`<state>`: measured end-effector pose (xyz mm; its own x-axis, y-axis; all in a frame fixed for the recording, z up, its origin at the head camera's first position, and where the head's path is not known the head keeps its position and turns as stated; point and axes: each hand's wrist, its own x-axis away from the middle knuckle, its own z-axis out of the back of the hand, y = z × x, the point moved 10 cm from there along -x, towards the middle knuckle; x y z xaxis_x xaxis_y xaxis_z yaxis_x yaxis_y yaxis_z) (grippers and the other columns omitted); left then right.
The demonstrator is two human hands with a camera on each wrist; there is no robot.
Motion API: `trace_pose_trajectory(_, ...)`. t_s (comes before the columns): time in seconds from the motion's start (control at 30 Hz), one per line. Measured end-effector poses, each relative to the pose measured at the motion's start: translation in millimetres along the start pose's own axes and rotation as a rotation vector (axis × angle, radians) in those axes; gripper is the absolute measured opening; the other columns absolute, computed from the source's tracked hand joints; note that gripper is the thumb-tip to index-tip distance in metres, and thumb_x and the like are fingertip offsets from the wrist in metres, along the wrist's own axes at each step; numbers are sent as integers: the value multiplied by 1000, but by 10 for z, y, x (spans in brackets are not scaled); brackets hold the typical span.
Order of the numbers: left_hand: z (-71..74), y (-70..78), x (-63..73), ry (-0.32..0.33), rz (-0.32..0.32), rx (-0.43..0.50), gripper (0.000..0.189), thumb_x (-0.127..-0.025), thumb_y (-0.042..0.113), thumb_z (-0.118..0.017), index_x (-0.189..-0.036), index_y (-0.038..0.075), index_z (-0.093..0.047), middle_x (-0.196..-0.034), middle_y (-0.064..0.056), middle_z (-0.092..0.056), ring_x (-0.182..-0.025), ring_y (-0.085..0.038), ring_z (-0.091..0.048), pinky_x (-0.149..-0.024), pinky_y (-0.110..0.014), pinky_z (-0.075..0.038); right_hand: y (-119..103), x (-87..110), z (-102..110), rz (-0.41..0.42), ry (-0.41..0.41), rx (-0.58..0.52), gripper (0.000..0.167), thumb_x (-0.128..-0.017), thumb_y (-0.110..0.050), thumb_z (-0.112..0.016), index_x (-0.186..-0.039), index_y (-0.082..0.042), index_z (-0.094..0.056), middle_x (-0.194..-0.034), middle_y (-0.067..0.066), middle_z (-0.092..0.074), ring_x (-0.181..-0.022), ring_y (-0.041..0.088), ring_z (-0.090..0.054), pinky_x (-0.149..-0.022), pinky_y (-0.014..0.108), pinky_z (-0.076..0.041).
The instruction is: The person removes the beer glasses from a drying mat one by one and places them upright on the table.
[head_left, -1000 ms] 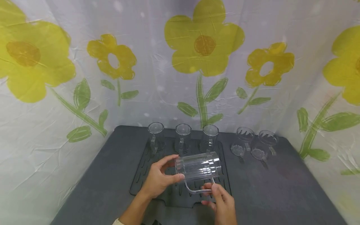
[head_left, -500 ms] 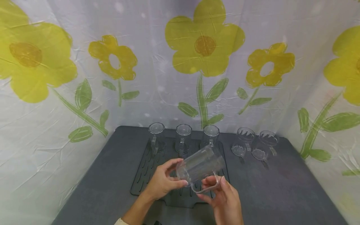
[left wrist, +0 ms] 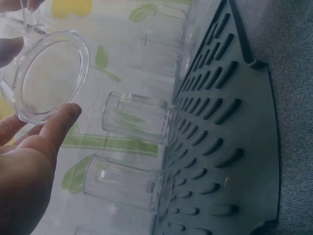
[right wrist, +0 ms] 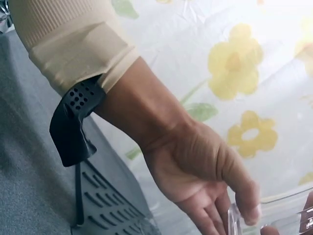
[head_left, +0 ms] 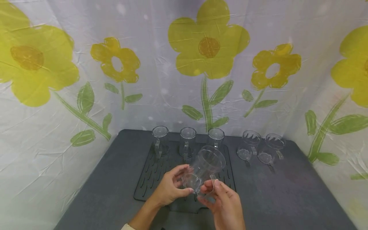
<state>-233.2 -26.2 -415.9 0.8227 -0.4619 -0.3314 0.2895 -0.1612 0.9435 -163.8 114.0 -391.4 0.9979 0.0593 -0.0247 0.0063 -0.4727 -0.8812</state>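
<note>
A clear mug (head_left: pixel 211 159) is held above the drying mat (head_left: pixel 149 179) in the head view, tilted with its wide rim up and to the right. My left hand (head_left: pixel 169 188) holds it round the base, thumb in front and fingers behind. Its handle (head_left: pixel 212 183) is pinched between the thumb and fingers of my right hand (head_left: pixel 225 201). The left wrist view shows the mug's round base (left wrist: pixel 51 81) close up, with left fingertips on its edge. Only part of the handle (right wrist: pixel 234 220) shows by the thumb in the right wrist view.
Three clear mugs, a left one (head_left: pixel 160 140), a middle one (head_left: pixel 187 142) and a right one (head_left: pixel 216 135), stand along the mat's back edge. Two more, one nearer (head_left: pixel 248 145) and one farther right (head_left: pixel 271 148), stand on the grey table (head_left: pixel 287 191). A flowered curtain (head_left: pixel 161 80) hangs behind.
The held mug has turned from lying nearly level to tilted, its rim swinging up and toward the head camera. Both hands have kept hold of it, the left shifting slightly right.
</note>
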Motion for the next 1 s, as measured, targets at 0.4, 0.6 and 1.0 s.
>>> trace_pose_trajectory(0.4,-2,-76,10,-22,49,-41,74,-78,-4,-76,-141,-7,-38,-138,-24,-44,-129,-35,-43,-103,-37,-40,-15,35,3,33,105,123,21,-97,-13,-61,-89,6,-65,-78,6,-62,-79,20,-63,-83,46,-54)
trace_pose_trajectory(0.6,48,-31,29,-19,-6,-69,76,-79,-2,-78,-143,-6,-36,-144,-24,-38,-131,-39,-39,-105,-40,-36,-151,38,24,142,131,212,25,-97,-6,-59,-88,17,-60,-77,7,-62,-78,20,-63,-79,38,-56)
trace_pose_trajectory(1.0,372,4,127,106,4,-194,78,-78,5,-81,-144,3,-40,-143,-16,-41,-132,-36,-38,-105,-35,-37,-506,-6,252,315,217,332,21,-96,1,-58,-83,18,-58,-73,10,-61,-72,19,-61,-74,29,-55)
